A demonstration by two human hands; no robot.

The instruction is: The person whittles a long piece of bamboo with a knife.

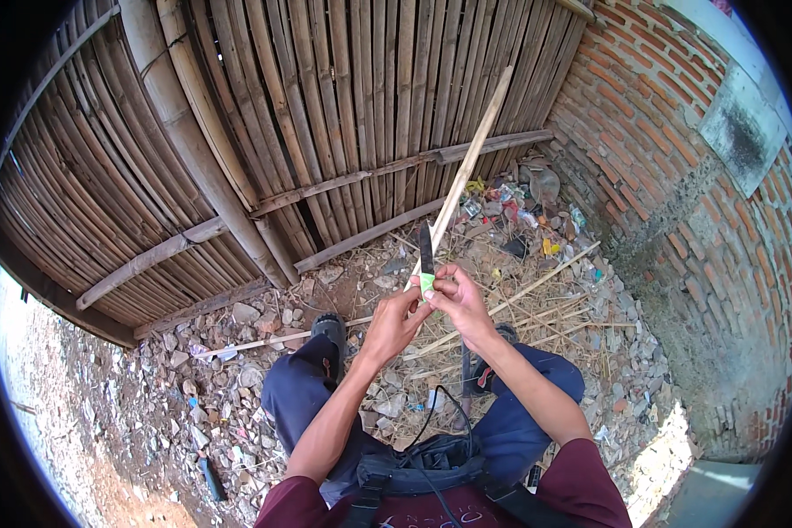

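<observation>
A knife (pixel 426 250) with a dark blade points away from me, its bright green handle (pixel 427 283) between my two hands. My right hand (pixel 461 304) is closed on that handle, thumb pressed against its near side. My left hand (pixel 396 324) meets it from the left, fingers bent and pinching at the handle's base. Behind the blade a long pale bamboo strip (pixel 469 167) slants up to the right toward the bamboo wall. Its lower end passes behind the knife near my left fingertips; whether a hand grips it I cannot tell.
A bamboo slat wall (pixel 361 97) rises ahead, and a brick wall (pixel 678 194) bounds the right. Stony ground (pixel 238 387) carries thin bamboo strips (pixel 546 286) and scattered litter (pixel 510 207). A dark elongated object (pixel 209 479) lies at lower left. My knees flank the work.
</observation>
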